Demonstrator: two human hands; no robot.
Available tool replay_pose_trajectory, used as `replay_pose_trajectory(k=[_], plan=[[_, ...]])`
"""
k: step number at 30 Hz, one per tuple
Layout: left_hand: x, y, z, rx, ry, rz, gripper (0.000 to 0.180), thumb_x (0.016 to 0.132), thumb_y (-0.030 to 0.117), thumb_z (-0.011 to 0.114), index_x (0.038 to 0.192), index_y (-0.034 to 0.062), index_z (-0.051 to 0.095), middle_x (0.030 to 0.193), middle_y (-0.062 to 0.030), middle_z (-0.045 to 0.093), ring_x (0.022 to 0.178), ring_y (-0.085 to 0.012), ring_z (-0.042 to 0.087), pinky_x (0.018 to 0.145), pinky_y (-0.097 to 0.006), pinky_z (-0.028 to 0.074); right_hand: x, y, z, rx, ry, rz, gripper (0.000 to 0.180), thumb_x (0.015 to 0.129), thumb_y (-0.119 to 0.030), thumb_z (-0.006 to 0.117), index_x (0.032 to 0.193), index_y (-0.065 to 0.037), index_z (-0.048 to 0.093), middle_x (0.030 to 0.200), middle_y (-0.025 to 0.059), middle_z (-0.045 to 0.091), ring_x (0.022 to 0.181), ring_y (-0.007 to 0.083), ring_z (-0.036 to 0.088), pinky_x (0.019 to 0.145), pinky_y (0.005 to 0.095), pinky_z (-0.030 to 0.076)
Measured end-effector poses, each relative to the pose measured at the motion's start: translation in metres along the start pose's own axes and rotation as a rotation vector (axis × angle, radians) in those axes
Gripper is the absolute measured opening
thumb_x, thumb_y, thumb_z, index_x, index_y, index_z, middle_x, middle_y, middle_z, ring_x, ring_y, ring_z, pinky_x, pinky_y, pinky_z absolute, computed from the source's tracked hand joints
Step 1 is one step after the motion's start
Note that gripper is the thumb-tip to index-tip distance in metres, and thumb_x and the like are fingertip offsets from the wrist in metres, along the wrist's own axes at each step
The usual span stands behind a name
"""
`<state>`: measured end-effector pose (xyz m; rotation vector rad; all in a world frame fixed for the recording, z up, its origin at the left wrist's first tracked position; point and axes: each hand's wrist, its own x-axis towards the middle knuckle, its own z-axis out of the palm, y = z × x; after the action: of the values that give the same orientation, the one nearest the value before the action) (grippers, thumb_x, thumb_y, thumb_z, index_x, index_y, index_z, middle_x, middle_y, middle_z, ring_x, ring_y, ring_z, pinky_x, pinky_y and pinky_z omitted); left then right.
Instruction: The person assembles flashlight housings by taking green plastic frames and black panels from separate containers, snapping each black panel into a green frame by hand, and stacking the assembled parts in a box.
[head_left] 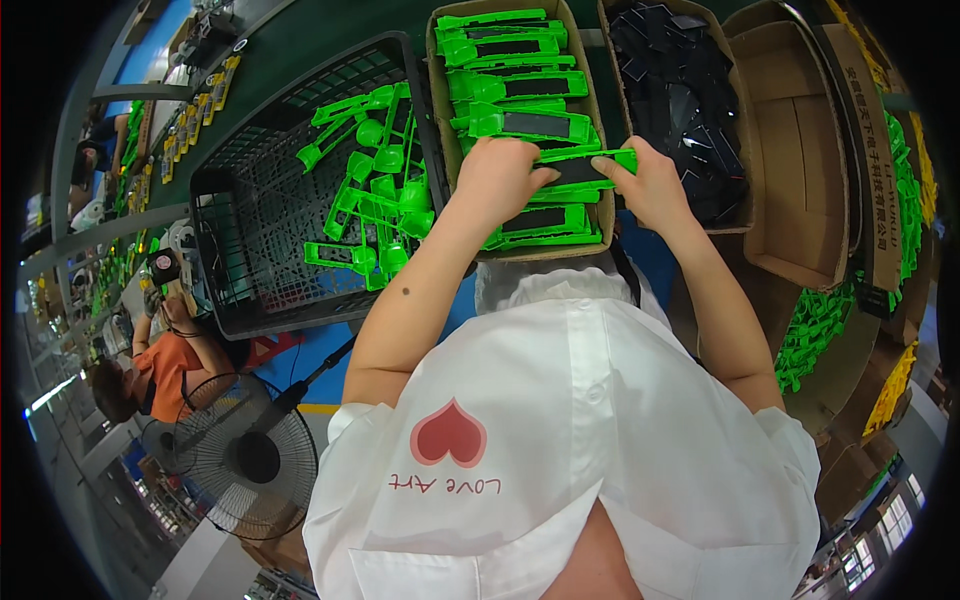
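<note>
Both hands meet over the middle carton [440, 110]. The left hand [497, 177] and right hand [648, 183] have their fingers closed on the two ends of one green part [585, 170] with a black insert, held level just above the stacked rows. To seat it well, it looks best kept parallel to the parts below and lowered flat, with both ends released together. Left of the carton, a black crate [250, 215] holds loose green pieces. Right, a second carton [610, 20] holds black inserts; beyond it one box [800, 150] is bare inside.
</note>
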<state>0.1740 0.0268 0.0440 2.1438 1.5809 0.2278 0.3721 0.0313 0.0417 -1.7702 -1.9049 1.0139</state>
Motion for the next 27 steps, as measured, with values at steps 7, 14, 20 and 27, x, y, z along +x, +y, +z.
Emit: replay_pose_trajectory(k=[7, 14, 20, 27], plan=[[0.009, 0.033, 0.012, -0.173, 0.024, -0.038, 0.022, 0.067, 0.026, 0.062, 0.066, 0.0045, 0.061, 0.064, -0.016, 0.057, 0.064, -0.0338, 0.055, 0.06, -0.041, 0.045, -0.009, -0.001, -0.004, 0.202, -0.123, -0.041, 0.071, 0.059, -0.04, 0.074, 0.1, 0.002, 0.034, 0.086, 0.0207, 0.055, 0.082, 0.0288, 0.056, 0.072, 0.0333, 0.043], [0.087, -0.034, -0.017, 0.357, 0.224, 0.267, 0.039, 0.071, 0.043, 0.057, 0.101, 0.0177, 0.058, 0.099, -0.0054, 0.056, 0.094, -0.0234, 0.051, 0.091, -0.049, 0.026, 0.022, 0.036, 0.012, 0.106, 0.127, -0.073, 0.041, 0.072, -0.021, 0.062, 0.102, 0.0, 0.045, 0.081, 0.0126, 0.057, 0.072, 0.0247, 0.058, 0.065, 0.0315, 0.045], [0.095, -0.083, 0.04, 0.36, 0.089, -0.079, 0.063, 0.079, 0.057, 0.036, 0.133, 0.0289, 0.018, 0.139, -0.0049, 0.016, 0.128, -0.0282, 0.011, 0.097, -0.057, 0.01, 0.068, 0.064, -0.001, -0.471, 0.349, 0.152, 0.041, 0.075, -0.032, 0.058, 0.093, 0.001, 0.042, 0.093, 0.0224, 0.05, 0.078, 0.0383, 0.056, 0.064, 0.0427, 0.047], [0.083, -0.075, 0.035, 0.07, 0.386, -0.02, 0.04, 0.076, 0.035, 0.054, 0.106, 0.0084, 0.052, 0.126, -0.0126, 0.036, 0.12, -0.0325, 0.026, 0.095, -0.053, 0.02, 0.065, 0.11, -0.022, -0.231, 0.629, -0.121, 0.032, 0.079, -0.03, 0.054, 0.09, 0.0, 0.056, 0.076, 0.0174, 0.06, 0.065, 0.0307, 0.058, 0.059, 0.036, 0.045]])
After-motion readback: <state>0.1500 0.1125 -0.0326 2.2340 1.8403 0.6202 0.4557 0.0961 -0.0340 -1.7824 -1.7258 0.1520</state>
